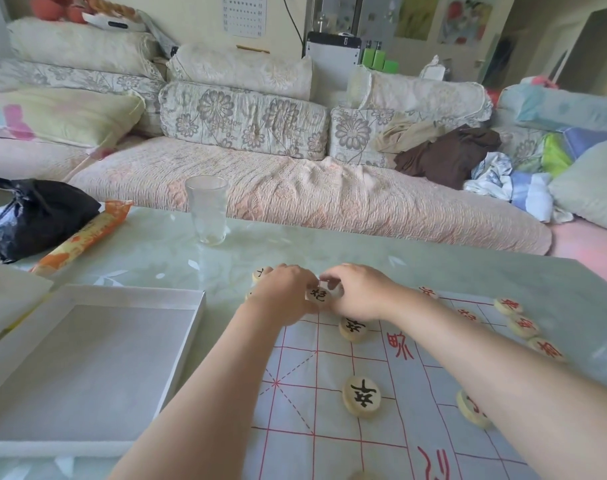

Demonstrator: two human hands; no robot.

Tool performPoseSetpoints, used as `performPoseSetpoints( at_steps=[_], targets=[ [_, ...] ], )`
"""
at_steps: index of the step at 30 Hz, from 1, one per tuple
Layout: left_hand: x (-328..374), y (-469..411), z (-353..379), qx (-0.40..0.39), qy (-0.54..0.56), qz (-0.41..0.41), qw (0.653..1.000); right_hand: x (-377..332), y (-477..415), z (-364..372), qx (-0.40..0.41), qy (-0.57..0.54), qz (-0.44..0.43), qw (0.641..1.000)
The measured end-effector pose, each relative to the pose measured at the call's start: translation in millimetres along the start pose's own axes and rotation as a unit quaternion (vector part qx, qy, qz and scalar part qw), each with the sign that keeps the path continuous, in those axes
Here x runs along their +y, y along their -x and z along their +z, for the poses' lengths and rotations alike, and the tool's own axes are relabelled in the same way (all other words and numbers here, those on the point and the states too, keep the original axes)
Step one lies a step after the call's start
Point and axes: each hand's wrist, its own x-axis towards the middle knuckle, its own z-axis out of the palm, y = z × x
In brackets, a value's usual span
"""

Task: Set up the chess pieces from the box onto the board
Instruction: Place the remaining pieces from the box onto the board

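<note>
Right hand [357, 294] is curling its fingers onto a black-marked piece [318, 295] at the board's [295, 403] far edge, pinching it. Left hand [284, 289] is lying knuckles-up, touching that piece at its 9 o'clock; cannot tell its grasp. Second black piece [353, 328] is sitting at 6 o'clock. Red pieces [508, 305] are lining up at 3 o'clock. Box [191, 341] is lying at 8 o'clock, glass [208, 209] at 11.

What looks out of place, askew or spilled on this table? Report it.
Nothing stands out. The glass stands upright, the box lies flat and empty, and the pieces in clear view lie face up on the board.
</note>
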Motion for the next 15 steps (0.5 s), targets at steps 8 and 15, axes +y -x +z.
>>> performPoseSetpoints(
  at_steps=[8, 15],
  targets=[
    [-3.4, 3.4, 0.2, 0.020, 0.055, -0.004, 0.998, -1.1, 5.1, 2.2, 0.019, -0.007, 0.000, 1.000],
    [-3.2, 4.2, -1.0, 0.047, 0.094, -0.002, 0.994, -0.8, 3.9, 6.3, 0.044, -0.052, -0.018, 0.998]
  ],
)
